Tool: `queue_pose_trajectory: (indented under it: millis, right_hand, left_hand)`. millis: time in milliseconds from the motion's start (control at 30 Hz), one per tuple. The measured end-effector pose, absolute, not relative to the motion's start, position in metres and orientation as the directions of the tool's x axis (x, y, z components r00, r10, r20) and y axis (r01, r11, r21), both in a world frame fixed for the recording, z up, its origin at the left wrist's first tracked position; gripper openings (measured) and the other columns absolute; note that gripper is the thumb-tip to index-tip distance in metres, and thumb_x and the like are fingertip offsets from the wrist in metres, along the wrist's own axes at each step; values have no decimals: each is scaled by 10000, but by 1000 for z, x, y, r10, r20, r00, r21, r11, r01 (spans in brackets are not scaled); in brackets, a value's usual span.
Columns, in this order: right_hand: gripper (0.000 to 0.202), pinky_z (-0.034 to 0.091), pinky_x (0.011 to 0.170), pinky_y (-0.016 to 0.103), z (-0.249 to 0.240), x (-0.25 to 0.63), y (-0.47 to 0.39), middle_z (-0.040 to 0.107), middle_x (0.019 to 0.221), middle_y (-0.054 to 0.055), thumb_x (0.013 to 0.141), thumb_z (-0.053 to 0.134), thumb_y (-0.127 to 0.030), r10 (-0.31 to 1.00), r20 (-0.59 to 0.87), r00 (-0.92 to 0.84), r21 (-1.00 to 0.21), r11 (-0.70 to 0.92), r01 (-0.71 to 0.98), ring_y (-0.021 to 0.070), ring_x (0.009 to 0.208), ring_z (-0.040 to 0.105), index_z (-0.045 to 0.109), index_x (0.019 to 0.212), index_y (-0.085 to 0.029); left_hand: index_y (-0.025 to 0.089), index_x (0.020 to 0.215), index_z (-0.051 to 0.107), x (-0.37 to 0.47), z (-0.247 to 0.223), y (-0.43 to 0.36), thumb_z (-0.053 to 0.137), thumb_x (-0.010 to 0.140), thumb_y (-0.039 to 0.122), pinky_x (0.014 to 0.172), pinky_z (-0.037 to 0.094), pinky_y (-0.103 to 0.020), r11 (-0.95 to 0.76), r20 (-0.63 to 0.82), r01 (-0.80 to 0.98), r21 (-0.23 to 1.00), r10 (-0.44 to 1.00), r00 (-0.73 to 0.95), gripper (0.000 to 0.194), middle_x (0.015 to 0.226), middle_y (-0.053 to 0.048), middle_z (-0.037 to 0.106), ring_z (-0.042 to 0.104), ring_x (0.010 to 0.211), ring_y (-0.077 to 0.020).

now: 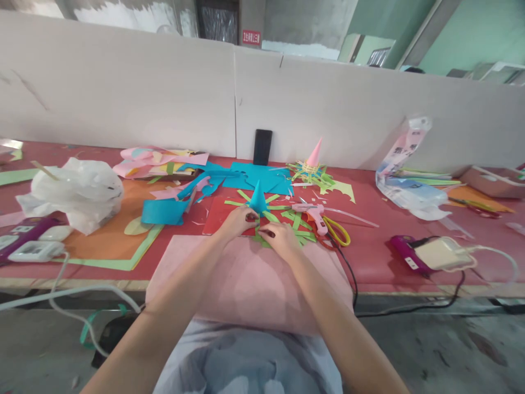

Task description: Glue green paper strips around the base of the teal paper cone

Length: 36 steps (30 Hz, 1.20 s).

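A blue paper cone [258, 199] stands upright on a red sheet [217, 216], with green paper strips [279, 207] fanning out around its base. My left hand [241, 220] is closed at the near side of the cone, fingertips pinched at a green strip. Opposite it, my right hand [279, 235] pinches the same strip area, its fingers bent together. The fingertips of both hands nearly meet. Just right of my right hand lie more loose green strips [301, 221] and a pink glue gun [314, 214].
Scissors with yellow-and-red handles [337, 232] lie beside the glue gun. Behind stand a pink cone piece [314, 156] and a black phone [262, 146] leaning on the partition. Left are a white plastic bag [82, 189] and paper scraps; right, a purple power strip [410, 256] with cables.
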State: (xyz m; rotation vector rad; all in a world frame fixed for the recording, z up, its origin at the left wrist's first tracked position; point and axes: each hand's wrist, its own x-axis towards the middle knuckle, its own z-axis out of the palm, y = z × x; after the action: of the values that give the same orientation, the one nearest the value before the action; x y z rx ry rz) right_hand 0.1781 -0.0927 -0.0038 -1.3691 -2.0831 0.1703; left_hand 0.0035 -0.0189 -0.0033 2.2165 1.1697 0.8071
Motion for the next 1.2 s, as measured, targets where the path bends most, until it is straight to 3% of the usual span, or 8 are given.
queue_pose_trajectory:
  millis: [200,300,433,600,733,1200]
  right_hand:
    - [120,410,758,307,-2,178,-93,692,796,13,840,593,-313,869,420,-263,-444,449,775,162,739,626,690,805,-250]
    - [135,412,762,312,-2,178,-93,692,794,11,848,578,-314,870,420,-259,-444,446,777,160,729,626,689,802,-254]
    - [111,420,750,311,-1,178,-93,695,804,14,838,592,-289,873,418,-249,-455,439,775,167,741,630,688,804,-245]
    - [97,430,730,292,5,177,-96,696,815,15,832,587,-250,878,403,-258,-469,440,766,160,743,630,684,833,-244]
    - [94,431,701,276,6,176,-97,697,824,18,811,594,-206,883,398,-251,-474,432,768,158,741,629,677,841,-237]
    - [97,424,712,269,3,177,-96,700,803,15,793,588,-199,889,390,-240,-512,426,746,157,722,622,673,824,-235]
  left_hand:
    - [185,883,684,5,-1,-18,656,707,249,765,463,-286,-531,298,550,645,837,460,190,890,-48,649,585,822,-177]
    - [194,935,673,4,4,-23,556,788,192,815,456,-301,-559,344,569,603,826,447,188,958,-56,650,589,877,-184]
    - [209,1086,636,3,10,-43,387,876,145,896,408,-386,-522,340,743,419,849,405,332,1140,-89,618,534,1065,-249]
    - [222,1227,543,12,9,-74,358,895,182,993,306,-467,-509,388,834,215,828,405,382,1322,-117,496,436,1186,-290]
    - [203,1251,529,22,7,-82,334,908,223,1042,251,-491,-468,398,869,158,836,378,395,1367,-135,450,367,1254,-308]
    - [209,1322,476,25,2,-86,276,935,251,1066,264,-495,-395,335,918,46,872,358,438,1383,-126,448,362,1287,-278]
